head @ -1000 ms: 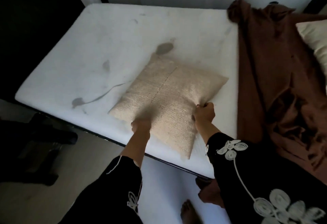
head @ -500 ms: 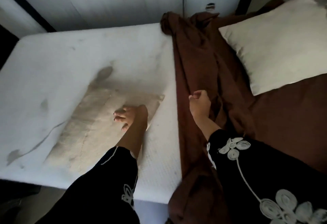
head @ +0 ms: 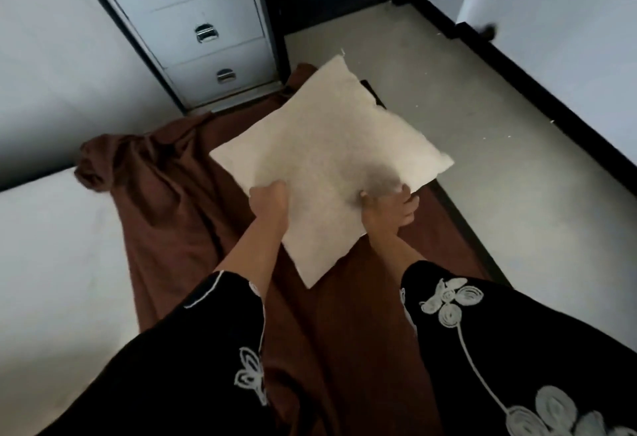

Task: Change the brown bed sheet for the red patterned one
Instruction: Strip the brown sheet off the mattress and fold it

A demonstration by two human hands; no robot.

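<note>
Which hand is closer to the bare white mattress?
Left. The left hand grips the cream square pillow on the side toward the bare white mattress; the right hand grips its far side.

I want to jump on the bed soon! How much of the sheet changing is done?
Not far yet. Done: the brown sheet is peeled back and bunched, so the mattress is bare on the left. In hand: the left hand and right hand grip the cream pillow. Left: pulling the brown sheet right off and spreading the red one, which isn't in view.
</note>
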